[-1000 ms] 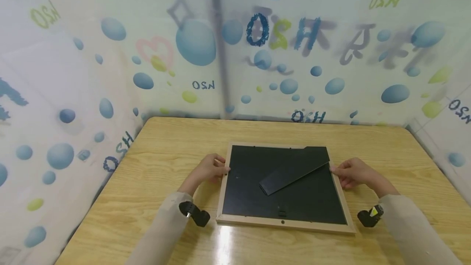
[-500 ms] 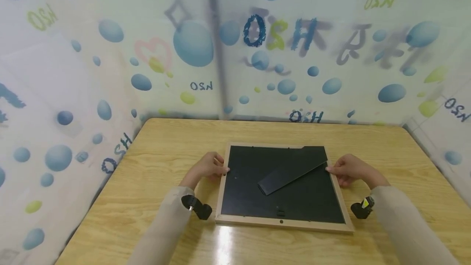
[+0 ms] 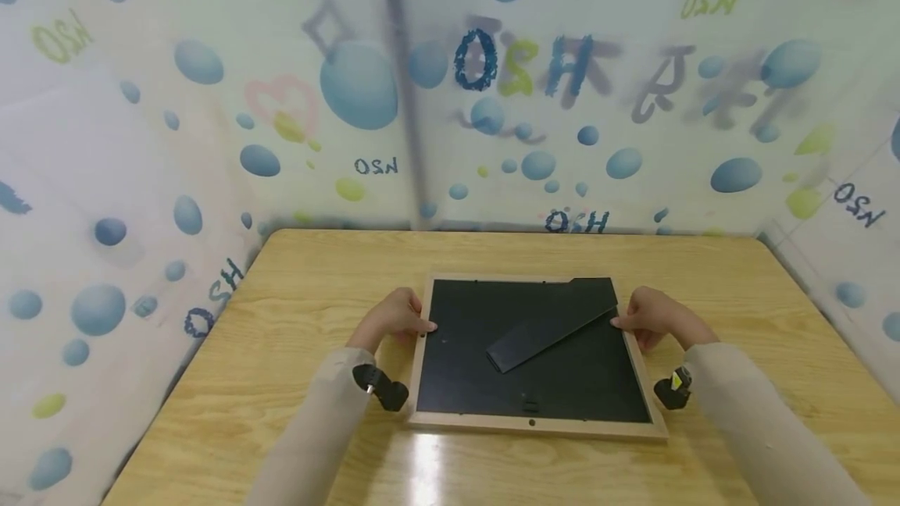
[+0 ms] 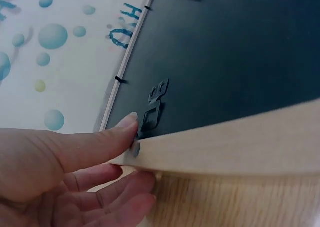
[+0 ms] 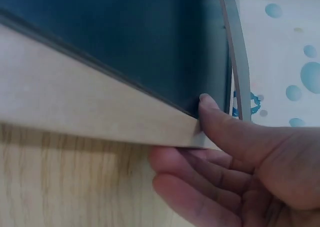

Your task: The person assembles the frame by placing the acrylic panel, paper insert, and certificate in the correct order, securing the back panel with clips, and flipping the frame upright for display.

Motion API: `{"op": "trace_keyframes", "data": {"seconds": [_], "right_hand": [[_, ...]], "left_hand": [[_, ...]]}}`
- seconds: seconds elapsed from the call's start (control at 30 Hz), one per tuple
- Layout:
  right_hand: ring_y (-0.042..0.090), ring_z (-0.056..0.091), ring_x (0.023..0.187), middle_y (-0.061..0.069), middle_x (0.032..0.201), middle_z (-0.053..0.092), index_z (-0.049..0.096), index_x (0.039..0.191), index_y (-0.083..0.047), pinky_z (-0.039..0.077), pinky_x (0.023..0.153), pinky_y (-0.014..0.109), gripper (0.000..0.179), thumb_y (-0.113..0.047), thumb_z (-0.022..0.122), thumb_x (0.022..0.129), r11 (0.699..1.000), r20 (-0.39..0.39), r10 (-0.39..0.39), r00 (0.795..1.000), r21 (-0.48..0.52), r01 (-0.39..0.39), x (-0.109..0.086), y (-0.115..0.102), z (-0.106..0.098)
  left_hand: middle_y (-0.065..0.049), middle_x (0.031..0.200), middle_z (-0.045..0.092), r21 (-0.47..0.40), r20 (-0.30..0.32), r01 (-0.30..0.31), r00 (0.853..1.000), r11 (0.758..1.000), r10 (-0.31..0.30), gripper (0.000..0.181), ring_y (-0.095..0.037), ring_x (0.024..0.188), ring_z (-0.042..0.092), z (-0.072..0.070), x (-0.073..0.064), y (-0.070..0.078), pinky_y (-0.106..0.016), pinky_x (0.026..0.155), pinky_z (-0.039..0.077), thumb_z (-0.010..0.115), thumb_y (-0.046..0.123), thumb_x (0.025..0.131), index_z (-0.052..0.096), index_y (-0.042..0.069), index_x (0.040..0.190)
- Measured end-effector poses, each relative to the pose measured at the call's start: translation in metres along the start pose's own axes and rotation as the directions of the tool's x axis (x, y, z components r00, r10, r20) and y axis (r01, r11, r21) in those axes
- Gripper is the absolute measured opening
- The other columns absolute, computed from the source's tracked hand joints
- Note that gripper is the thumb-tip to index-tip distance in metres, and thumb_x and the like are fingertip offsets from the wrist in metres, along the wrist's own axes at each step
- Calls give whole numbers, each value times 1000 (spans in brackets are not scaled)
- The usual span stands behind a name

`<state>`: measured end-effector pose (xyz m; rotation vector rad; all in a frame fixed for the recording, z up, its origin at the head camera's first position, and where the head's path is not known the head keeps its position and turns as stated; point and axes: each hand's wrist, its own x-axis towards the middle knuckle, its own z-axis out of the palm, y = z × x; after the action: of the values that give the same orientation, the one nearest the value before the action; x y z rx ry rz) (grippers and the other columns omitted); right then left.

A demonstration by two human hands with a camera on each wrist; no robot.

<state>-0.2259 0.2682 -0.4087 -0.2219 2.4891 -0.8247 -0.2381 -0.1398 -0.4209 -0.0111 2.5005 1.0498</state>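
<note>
A picture frame (image 3: pixel 530 424) with a light wood border lies face down, its black backing board (image 3: pixel 464 381) upward. On the board a black easel leg (image 3: pixel 551 334) slants toward the upper right corner. My left hand (image 3: pixel 394 314) grips the left border, thumb on top and fingers underneath. In the left wrist view its thumb (image 4: pixel 107 144) presses beside a small metal hanger (image 4: pixel 155 107). My right hand (image 3: pixel 654 315) pinches the opposite border; in the right wrist view its thumb (image 5: pixel 235 132) lies over the edge, with curled fingers (image 5: pixel 195 197) below.
The frame is over a wood-grain table (image 3: pixel 337 264). Behind and at both sides hang white curtains (image 3: pixel 605 14) printed with blue and green drops and letters. Each wrist wears a small black camera, one left (image 3: pixel 380 387) and one right (image 3: pixel 673 389).
The head view has shifted slightly, so everything sits further left. My right hand has moved in, its thumb now further over the frame's border. My left hand keeps its hold.
</note>
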Motion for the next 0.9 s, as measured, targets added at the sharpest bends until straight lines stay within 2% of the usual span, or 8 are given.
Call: {"op": "trace_keyframes", "data": {"seconds": [0.23, 0.5, 0.67, 0.8, 0.9], "right_hand": [[12, 51, 42, 1, 46, 52, 50, 53, -7, 50, 49, 30, 40, -12, 59, 91, 999, -35, 14, 999, -41, -15, 0, -3, 6], [13, 52, 43, 2, 46, 52, 50, 52, -8, 51, 49, 32, 41, -14, 60, 91, 999, -66, -14, 998, -51, 11, 1, -1, 9], [15, 55, 43, 2, 47, 54, 49, 52, -9, 50, 48, 32, 41, -17, 59, 91, 998, -113, -53, 992, -31, 50, -1, 8, 9], [16, 57, 46, 2, 49, 54, 52, 55, -8, 51, 49, 32, 37, -18, 60, 91, 1000, -127, -13, 992, 21, 16, -5, 13, 10], [16, 58, 50, 2, 54, 57, 60, 62, -4, 51, 51, 32, 31, -18, 62, 89, 1000, -146, 12, 989, 26, -9, -7, 13, 9]], "left_hand": [[-11, 78, 52, 38, -25, 4, 1000, 999, -3, 35, -19, 61, 53, 1, -2, 0, -30, 52, 46, 77, 12, 76, 44, 2, 84], [-12, 80, 51, 21, -70, 11, 997, 1000, -10, 36, -21, 63, 53, 2, -4, -3, -30, 53, 46, 78, 10, 75, 46, 0, 89], [-11, 79, 49, -3, -120, -22, 992, 1000, 22, 36, -21, 62, 50, 8, -8, -3, -29, 52, 43, 77, 9, 75, 47, -2, 93], [-13, 84, 54, 4, -158, -50, 986, 999, 50, 39, -22, 67, 52, 15, -12, 2, -30, 55, 44, 76, 7, 76, 46, -2, 100], [-17, 93, 57, 62, -209, -74, 974, 995, 86, 44, -24, 74, 55, 18, -16, 9, -33, 62, 47, 76, 4, 76, 47, -4, 109]]}}
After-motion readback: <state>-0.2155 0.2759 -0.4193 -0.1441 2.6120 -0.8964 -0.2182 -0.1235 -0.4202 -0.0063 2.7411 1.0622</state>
